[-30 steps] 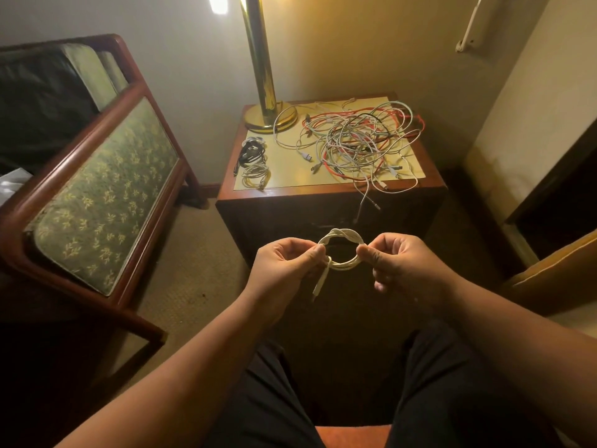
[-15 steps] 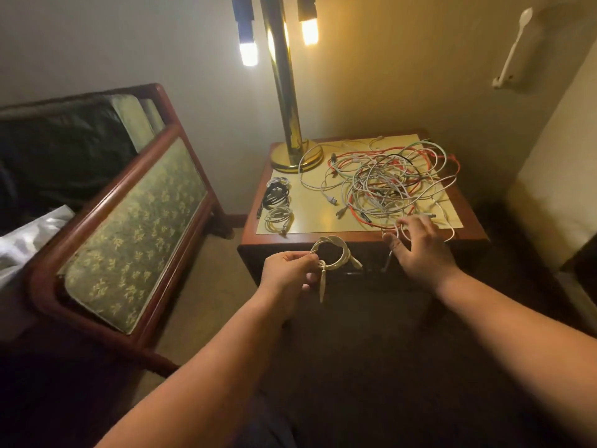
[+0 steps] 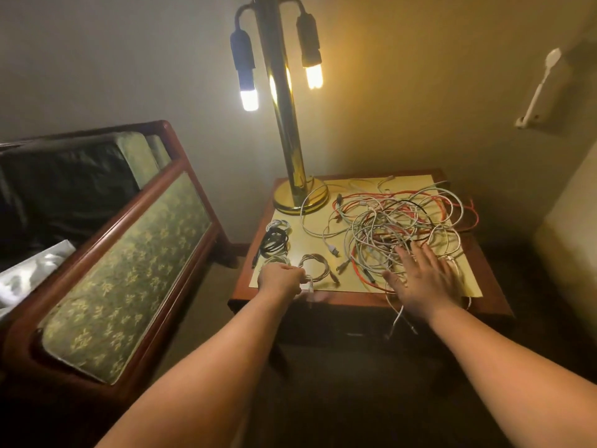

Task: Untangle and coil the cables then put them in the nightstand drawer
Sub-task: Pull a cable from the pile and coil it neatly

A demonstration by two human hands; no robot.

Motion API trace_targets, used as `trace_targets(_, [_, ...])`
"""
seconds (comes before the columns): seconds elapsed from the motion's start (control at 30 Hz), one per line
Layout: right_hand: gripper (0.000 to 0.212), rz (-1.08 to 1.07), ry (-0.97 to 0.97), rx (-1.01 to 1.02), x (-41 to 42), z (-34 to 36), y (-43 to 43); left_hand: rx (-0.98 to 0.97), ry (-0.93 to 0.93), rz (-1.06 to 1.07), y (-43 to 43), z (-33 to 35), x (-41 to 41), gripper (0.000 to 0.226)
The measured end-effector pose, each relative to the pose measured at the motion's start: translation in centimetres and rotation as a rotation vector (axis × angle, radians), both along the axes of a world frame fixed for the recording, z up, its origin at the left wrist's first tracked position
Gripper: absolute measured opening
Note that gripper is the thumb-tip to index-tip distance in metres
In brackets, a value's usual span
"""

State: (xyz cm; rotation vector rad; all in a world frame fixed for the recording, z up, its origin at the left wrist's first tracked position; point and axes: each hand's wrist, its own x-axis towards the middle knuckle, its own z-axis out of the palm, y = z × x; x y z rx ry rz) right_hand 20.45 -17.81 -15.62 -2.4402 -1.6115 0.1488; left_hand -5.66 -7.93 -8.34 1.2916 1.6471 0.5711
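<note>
Coiled cable (image 3: 315, 269) in left fingers (image 3: 294, 275); right fingers (image 3: 412, 257) atop tangle (image 3: 384, 226)

no text, label, brand or number readable, none legible on the tangled cables (image 3: 387, 227), the coiled cable (image 3: 318, 265), the lamp (image 3: 287, 140) or the nightstand (image 3: 355, 300) (plug markings, if any, too small and blurred to tell)

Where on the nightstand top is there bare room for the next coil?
A bare patch of mat lies between the black coil, the lamp base and the pale coil the left hand grips. A narrower strip runs along the front edge between that coil and the right hand. The right half is crowded with the tangle.
</note>
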Motion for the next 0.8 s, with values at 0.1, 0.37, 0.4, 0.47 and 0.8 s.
trace_targets(0.1, [0.092,-0.006,0.013,0.017,0.0,-0.2,0.1,0.067,0.13,-0.031,1.3,-0.1,0.2,0.014])
trace_targets(0.37, [0.08,-0.016,0.021,0.039,0.1,-0.1,0.0,0.188,0.61,-0.272,3.3,1.1,0.9,0.012])
trace_targets(0.4, [0.079,-0.016,0.028,0.043,0.0,-0.1,-0.1,0.227,0.658,-0.298,3.3,1.6,1.3,0.011])
trace_targets(0.47, [0.075,-0.016,0.041,0.045,-0.1,0.1,-0.2,0.315,0.73,-0.351,3.5,2.4,2.1,0.013])
trace_targets(0.8, [0.074,-0.022,0.027,0.073,-0.1,-0.1,0.1,0.414,0.395,-0.485,4.4,2.3,10.3,0.024])
